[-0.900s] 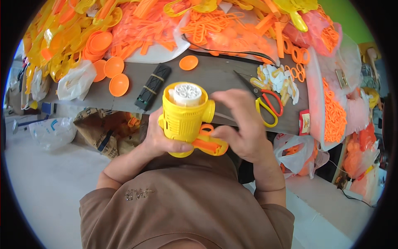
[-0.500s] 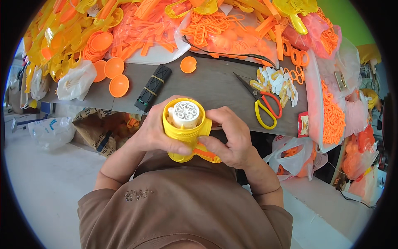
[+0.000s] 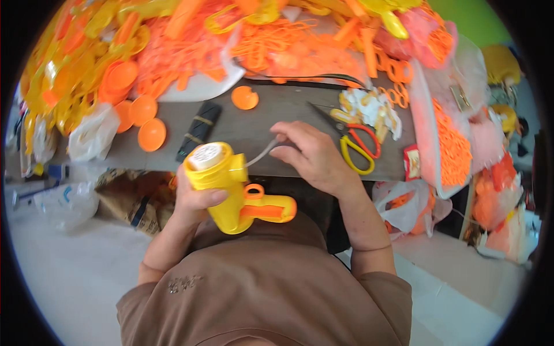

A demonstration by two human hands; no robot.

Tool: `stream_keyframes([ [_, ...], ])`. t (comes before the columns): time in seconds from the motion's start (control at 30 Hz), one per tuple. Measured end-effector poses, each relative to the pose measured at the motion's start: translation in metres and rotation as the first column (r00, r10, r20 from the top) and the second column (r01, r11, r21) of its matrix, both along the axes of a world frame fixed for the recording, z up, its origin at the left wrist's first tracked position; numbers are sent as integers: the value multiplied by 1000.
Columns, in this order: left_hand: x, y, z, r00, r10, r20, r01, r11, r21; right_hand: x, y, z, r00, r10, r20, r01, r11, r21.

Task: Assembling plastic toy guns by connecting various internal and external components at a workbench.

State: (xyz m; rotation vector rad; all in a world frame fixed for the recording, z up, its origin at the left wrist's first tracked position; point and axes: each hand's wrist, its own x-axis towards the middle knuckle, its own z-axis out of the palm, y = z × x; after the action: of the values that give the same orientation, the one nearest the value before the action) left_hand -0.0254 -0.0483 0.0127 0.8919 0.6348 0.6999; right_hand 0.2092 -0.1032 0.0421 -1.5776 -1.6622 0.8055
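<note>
My left hand [image 3: 195,200] is wrapped round the body of a yellow bubble gun [image 3: 228,202], tilted in front of my chest. A white round head with small openings [image 3: 206,154] sits in its top end. Its handle has an orange panel [image 3: 262,212], and an orange ring trigger [image 3: 254,191] is beside it. To the right, my right hand [image 3: 311,153] pinches a thin greyish tube [image 3: 262,152] between thumb and forefinger. That tube runs to the short yellow spout [image 3: 237,167] on the gun's side; where it goes inside is hidden.
Scissors [image 3: 352,141] with red and yellow handles lie on the grey table [image 3: 277,109], near a pile of white and gold stickers [image 3: 372,109]. Orange cups [image 3: 152,134] and a black banded bundle [image 3: 198,130] lie leftward. Yellow and orange parts [image 3: 184,52] heap behind; an orange-filled tub [image 3: 450,153] stands right.
My right hand has left the gun's side and moved right, now drawing a thin tube out from the spout. The gun has shifted left and tilted, showing its handle more fully.
</note>
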Motion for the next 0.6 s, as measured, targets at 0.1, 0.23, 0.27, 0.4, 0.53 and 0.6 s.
stream_keyframes([
  [0.1,5,2,-2,998,-31,59,33,999,-23,14,-14,0,1000,0,22,-1,999,33],
  [0.23,20,6,-6,995,-51,80,54,998,-37,66,-39,5,906,-413,88,407,910,85],
  [0.27,26,9,-7,993,-74,94,77,997,-29,93,-46,-1,812,-570,126,537,814,222],
  [0.4,41,12,-5,987,-104,126,109,993,-37,199,-51,-6,441,-775,453,784,578,227],
  [0.53,52,10,1,973,-108,202,124,990,-70,239,-45,-36,315,-657,686,613,692,381],
  [0.6,49,10,0,978,-91,186,105,992,-66,227,-30,-36,301,-646,702,643,681,351],
])
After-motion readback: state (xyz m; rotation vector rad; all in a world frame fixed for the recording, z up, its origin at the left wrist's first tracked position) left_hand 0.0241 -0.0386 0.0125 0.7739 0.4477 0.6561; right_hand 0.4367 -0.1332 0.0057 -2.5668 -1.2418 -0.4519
